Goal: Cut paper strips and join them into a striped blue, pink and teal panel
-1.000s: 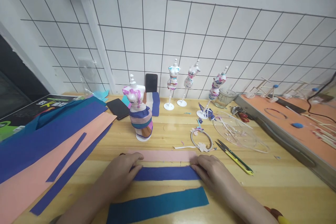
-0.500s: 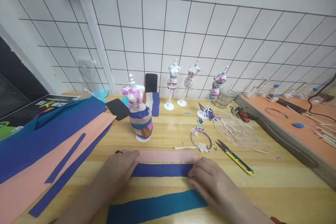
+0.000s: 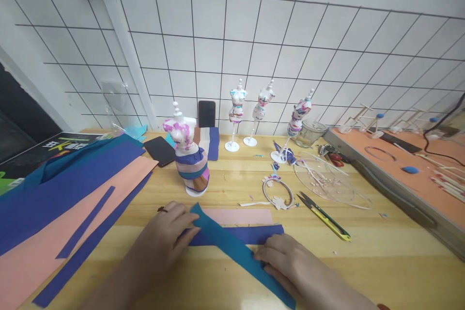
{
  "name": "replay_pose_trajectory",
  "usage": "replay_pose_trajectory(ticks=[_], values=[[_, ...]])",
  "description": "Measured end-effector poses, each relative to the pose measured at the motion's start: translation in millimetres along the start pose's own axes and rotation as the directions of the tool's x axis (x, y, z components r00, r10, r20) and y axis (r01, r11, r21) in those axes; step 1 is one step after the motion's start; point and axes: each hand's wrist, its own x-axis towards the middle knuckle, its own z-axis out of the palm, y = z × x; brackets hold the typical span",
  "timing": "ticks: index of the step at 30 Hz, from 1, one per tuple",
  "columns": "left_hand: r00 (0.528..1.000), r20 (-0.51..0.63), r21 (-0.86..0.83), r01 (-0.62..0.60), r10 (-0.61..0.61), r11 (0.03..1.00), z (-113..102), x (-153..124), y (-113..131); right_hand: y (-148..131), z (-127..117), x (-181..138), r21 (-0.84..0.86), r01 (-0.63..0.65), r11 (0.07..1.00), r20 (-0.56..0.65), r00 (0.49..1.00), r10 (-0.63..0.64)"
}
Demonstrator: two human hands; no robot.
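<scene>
A: Starting at the far left, what lies on the wooden table [image 3: 381, 256]?

B: Large sheets of dark blue fabric [image 3: 61, 189] and peach fabric [image 3: 69, 225], overlapping, with narrow blue offcuts on top. Behind them sits a black phone [image 3: 160, 150].

A: And the left hand [image 3: 165, 235]?

B: It rests palm down, fingers loosely curled, pinching the upper end of the teal fabric strip [image 3: 232, 247] between thumb and fingertips. That end is lifted slightly off the table.

A: Where does the strip run?

B: Diagonally, from the left hand's fingertips down and to the right, crossing over the dark blue strip [image 3: 254, 234], which lies flat just in front of the pink strip [image 3: 240, 215]. Those two run side by side, edges touching or nearly so.

A: The right hand [image 3: 294, 264]?

B: Fingers stretched out fairly flat, pressing on the lower stretch of the teal strip; fingertips touch its edge. It grips nothing, as far as I can tell, only holds the strip down.

A: What stands behind?

B: A dressed mannequin bust [image 3: 187, 160] just beyond the left hand, then three smaller mannequins on stands [image 3: 236, 111] by the wire grid wall. Further right: a small hoop [image 3: 278, 193], thread snips [image 3: 323, 215], a clear plastic lid [image 3: 327, 179], a glass jar [image 3: 308, 133], and an orange tray [image 3: 410, 174] at the far right.
</scene>
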Motion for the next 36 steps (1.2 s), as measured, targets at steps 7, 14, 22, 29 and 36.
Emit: replay_pose_trajectory(ticks=[7, 14, 22, 29, 36], values=[[0.989, -0.081, 0.082, -0.121, 0.128, 0.989, 6.4, 0.0, 10.4, -8.3, -4.0, 1.1, -0.069, 0.163, 0.984, -0.061, 0.984, -0.167], [0.95, 0.066, -0.049, -0.302, 0.305, 0.952, 17.3, 3.7, 43.5, -17.2, -10.2, -1.6, -0.13, 0.303, 0.944, -0.095, 0.944, -0.316], [0.956, 0.206, -0.166, -0.175, 0.208, 0.97, 12.2, 3.5, 45.5, -5.5, -14.9, -0.9, -0.016, 0.171, 0.985, -0.113, 0.979, -0.172], [0.92, 0.39, -0.165, 0.119, -0.046, 0.979, -1.9, 1.4, 35.3, 11.8, -16.6, 0.0, 0.181, 0.021, 0.983, -0.097, 0.995, -0.004], [0.833, 0.482, -0.266, 0.436, -0.274, 0.86, -10.4, 5.0, 31.2, 29.6, -10.4, -1.4, 0.252, -0.187, 0.949, -0.106, 0.97, 0.22]])
